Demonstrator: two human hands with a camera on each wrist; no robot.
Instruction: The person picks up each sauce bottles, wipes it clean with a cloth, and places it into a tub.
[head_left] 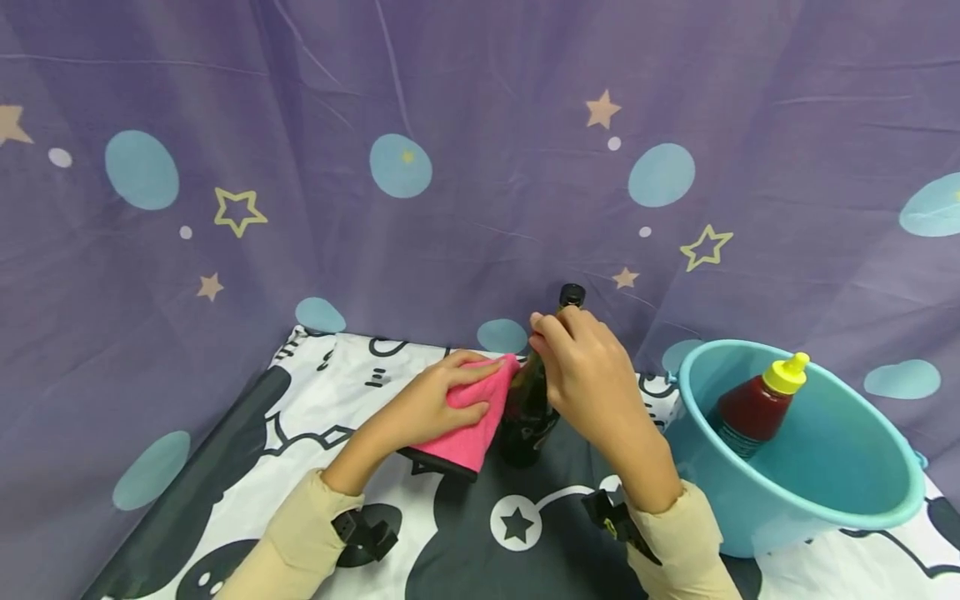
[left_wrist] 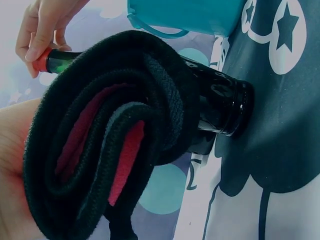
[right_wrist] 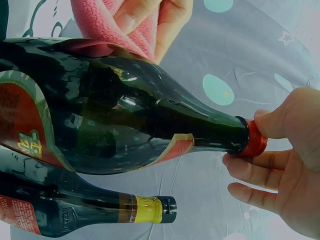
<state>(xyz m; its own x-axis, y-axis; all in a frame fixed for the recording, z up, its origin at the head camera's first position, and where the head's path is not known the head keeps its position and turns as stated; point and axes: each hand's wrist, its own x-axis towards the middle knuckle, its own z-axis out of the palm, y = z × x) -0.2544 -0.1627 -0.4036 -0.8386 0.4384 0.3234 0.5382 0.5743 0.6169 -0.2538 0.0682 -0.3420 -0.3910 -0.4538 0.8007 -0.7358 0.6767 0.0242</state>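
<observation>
On the patterned tabletop [head_left: 525, 575] we find the green bottle [right_wrist: 130, 105] just inside the far edge, which runs close behind it along the foot of the purple curtain [head_left: 480, 225]. On that side we see little room; toward the person the cover stretches out in front of the bottle's foot, and leftward a broad strip of black-and-white pattern reaches from the pink cloth [head_left: 472, 425] to the left edge. To the right, the right hand [head_left: 588, 375] and its forearm fill much of the gap before the blue bucket [head_left: 720, 492], inside which a sauce bottle [head_left: 757, 408] leans, its yellow top up and to the right. We see the green bottle's long axis run roughly upward, foot down and neck up, though we cannot tell whether it leans slightly. The right hand pinches its red cap [right_wrist: 257, 137] between thumb and fingers, the lower fingers spread apart. The left hand [head_left: 435, 400] has thumb and fingers clamped on the folded, dark-hemmed cloth, which lies against the bottle's side. Behind we see a second bottle [right_wrist: 100, 205], its yellow-banded neck ending in a black cap [head_left: 572, 294]; the two long axes run nearly parallel, necks pointing the same way.
</observation>
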